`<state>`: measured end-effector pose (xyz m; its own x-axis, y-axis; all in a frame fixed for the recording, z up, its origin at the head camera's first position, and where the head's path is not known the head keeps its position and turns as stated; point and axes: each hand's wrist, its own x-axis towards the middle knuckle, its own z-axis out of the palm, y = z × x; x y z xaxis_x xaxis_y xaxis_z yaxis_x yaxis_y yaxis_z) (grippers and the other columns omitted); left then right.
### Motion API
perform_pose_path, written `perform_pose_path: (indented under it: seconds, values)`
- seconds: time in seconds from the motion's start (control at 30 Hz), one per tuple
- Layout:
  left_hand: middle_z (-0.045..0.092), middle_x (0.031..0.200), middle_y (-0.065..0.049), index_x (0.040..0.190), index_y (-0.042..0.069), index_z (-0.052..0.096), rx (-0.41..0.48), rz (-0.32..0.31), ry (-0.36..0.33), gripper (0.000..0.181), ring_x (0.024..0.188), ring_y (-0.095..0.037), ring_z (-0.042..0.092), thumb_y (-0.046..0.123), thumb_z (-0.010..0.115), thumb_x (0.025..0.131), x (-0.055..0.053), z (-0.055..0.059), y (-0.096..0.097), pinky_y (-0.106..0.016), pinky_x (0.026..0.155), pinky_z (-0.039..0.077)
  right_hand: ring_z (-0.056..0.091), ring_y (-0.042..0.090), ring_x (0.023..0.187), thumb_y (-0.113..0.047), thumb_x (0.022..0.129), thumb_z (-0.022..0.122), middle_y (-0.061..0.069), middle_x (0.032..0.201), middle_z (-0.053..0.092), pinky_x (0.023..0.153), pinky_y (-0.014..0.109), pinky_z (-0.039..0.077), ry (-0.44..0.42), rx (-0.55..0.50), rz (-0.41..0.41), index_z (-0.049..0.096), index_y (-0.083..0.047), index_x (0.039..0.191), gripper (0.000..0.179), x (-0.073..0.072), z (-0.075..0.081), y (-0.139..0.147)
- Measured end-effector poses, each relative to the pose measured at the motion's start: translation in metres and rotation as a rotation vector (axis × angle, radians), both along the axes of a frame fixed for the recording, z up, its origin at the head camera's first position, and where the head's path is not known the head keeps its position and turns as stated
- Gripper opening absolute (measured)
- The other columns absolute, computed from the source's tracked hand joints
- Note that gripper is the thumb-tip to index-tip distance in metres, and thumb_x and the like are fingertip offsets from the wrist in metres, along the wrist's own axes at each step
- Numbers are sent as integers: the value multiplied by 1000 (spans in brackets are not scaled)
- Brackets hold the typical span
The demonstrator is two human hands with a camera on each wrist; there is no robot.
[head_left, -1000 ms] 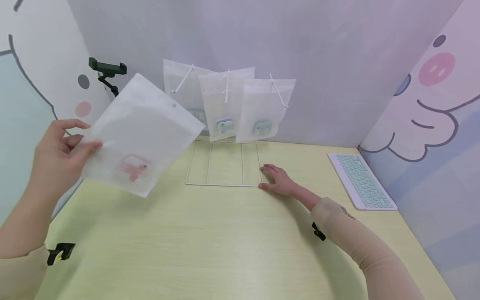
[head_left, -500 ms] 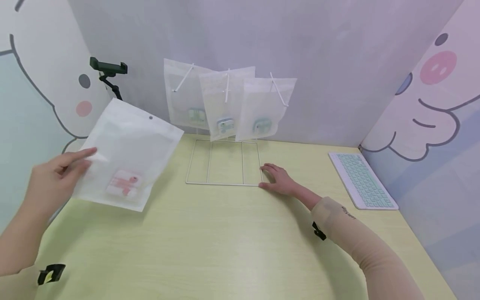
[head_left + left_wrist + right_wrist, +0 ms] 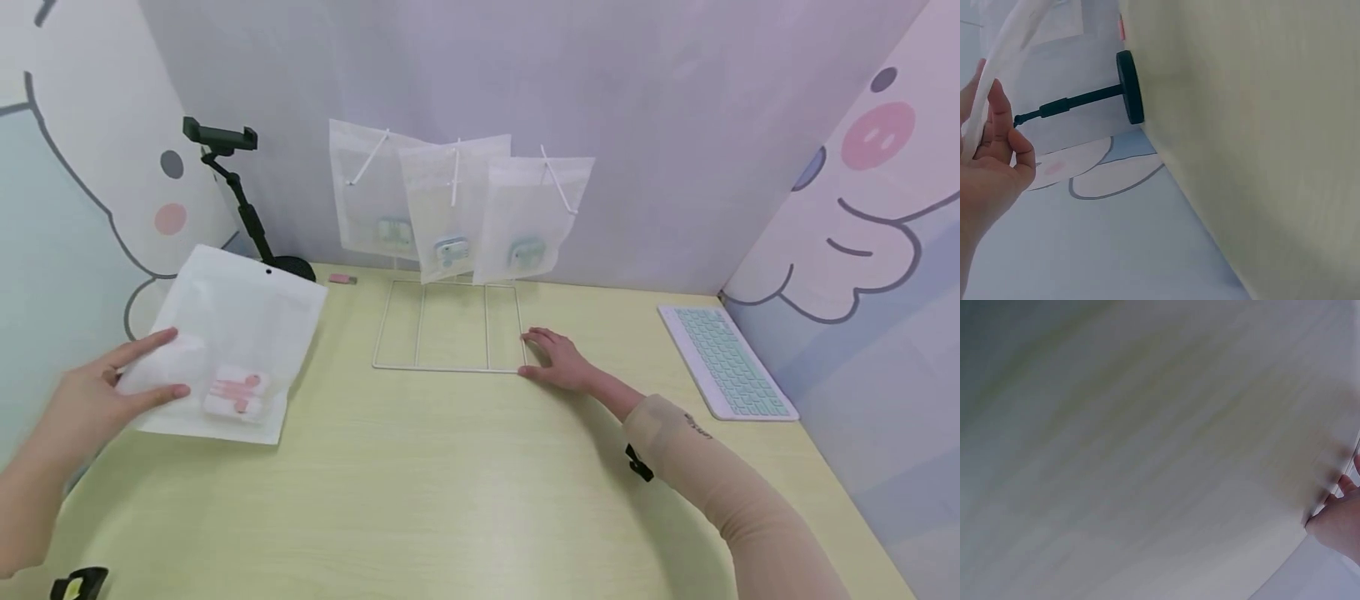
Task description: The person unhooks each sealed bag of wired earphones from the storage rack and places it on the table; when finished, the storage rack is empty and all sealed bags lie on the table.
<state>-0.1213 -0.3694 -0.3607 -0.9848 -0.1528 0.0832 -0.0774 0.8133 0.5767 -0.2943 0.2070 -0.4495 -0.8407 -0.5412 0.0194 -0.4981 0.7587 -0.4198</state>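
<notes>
My left hand [image 3: 86, 408] holds a frosted white plastic bag [image 3: 243, 317] by its left edge, and the thumb lies across its front. Near the bag's top edge is a small dark hole. A pink-and-white item [image 3: 237, 394] shows through it low down. In the left wrist view the bag is edge-on between the fingers. My right hand [image 3: 555, 360] rests at the right front corner of a white wire rack's base [image 3: 452, 369], fingertips at the wire. Three similar bags hang from the rack's prongs: a left bag [image 3: 367, 200], a middle bag [image 3: 450, 196] and a right bag [image 3: 525, 200].
A black phone stand [image 3: 251, 225] stands at the back left, behind the held bag. Near it lies a small pink USB stick [image 3: 342, 279]. At the right is a white keyboard with mint keys [image 3: 727, 358]. Cartoon-printed walls close in the table [image 3: 450, 483] on three sides.
My left hand has moved down and left with the bag, away from the hanging ones, uncovering the phone stand and pink stick. The bag is less tilted. My right hand has stayed put.
</notes>
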Motion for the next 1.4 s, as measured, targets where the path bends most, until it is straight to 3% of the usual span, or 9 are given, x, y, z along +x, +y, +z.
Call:
perform_pose_path:
  seconds: [0.13, 0.23, 0.33, 0.47, 0.63, 0.77, 1.0, 1.23, 1.4]
  values:
    - [24, 144, -37, 149, 29, 27, 18, -36, -45, 81, 114, -52, 34, 40, 72, 82, -1, -16, -5, -43, 78, 38, 26, 40, 138, -42, 88, 64, 20, 150, 31, 113, 54, 15, -1, 6, -8, 39, -7, 143, 70, -1, -2, 0]
    - [24, 143, -39, 150, 24, 27, 18, -67, -54, 82, 122, -58, 31, 39, 72, 82, -3, -24, -8, -49, 84, 40, 26, 40, 138, -42, 88, 63, 19, 150, 31, 113, 54, 15, 0, 7, -8, 39, -7, 143, 70, -1, -3, 0]
    - [21, 142, -41, 150, 15, 25, -3, -106, -60, 85, 126, -63, 19, 38, 72, 83, -7, -30, -11, -73, 91, 22, 26, 40, 138, -42, 88, 64, 19, 150, 31, 113, 54, 15, -1, 4, -7, 39, -7, 143, 70, -1, -4, 0]
    - [23, 138, -45, 147, 1, 26, -74, -182, -55, 90, 125, -64, 19, 35, 75, 80, -14, -40, -17, -73, 96, 17, 26, 40, 138, -40, 88, 64, 19, 149, 32, 112, 55, 16, -1, -5, -4, 40, -6, 142, 69, -1, -4, 1]
    - [30, 127, -47, 138, -11, 33, -193, -256, -74, 94, 113, -62, 30, 37, 80, 72, -23, -51, -24, -70, 91, 26, 26, 40, 138, -39, 88, 65, 20, 149, 31, 112, 56, 16, -1, -5, -1, 40, -6, 142, 69, -1, -4, 1]
    - [33, 120, -46, 133, -16, 36, -264, -264, -140, 99, 105, -58, 36, 46, 80, 69, -29, -52, -25, -69, 84, 33, 26, 41, 137, -39, 87, 65, 21, 149, 31, 112, 56, 16, -1, -2, -2, 39, -5, 142, 69, 1, -2, 1]
    - [42, 111, -43, 127, -17, 44, -343, -284, -140, 96, 96, -53, 44, 49, 80, 68, -39, -53, -30, -61, 72, 41, 26, 40, 138, -39, 87, 65, 21, 149, 31, 113, 55, 16, 2, 2, -5, 39, -5, 143, 70, 1, -2, 2]
    - [45, 109, -45, 126, -18, 45, -379, -314, -159, 95, 97, -54, 43, 48, 80, 67, -50, -50, -33, -60, 76, 40, 26, 41, 138, -40, 87, 65, 20, 149, 32, 113, 56, 16, 4, -4, -12, 39, -6, 142, 70, 2, -1, 2]
    - [49, 111, -45, 123, -18, 48, -443, -322, -148, 95, 99, -55, 44, 50, 81, 66, -49, -46, -35, -62, 79, 38, 26, 41, 138, -40, 88, 64, 20, 149, 31, 112, 56, 16, 7, -1, 0, 38, -6, 143, 70, 0, 0, 1]
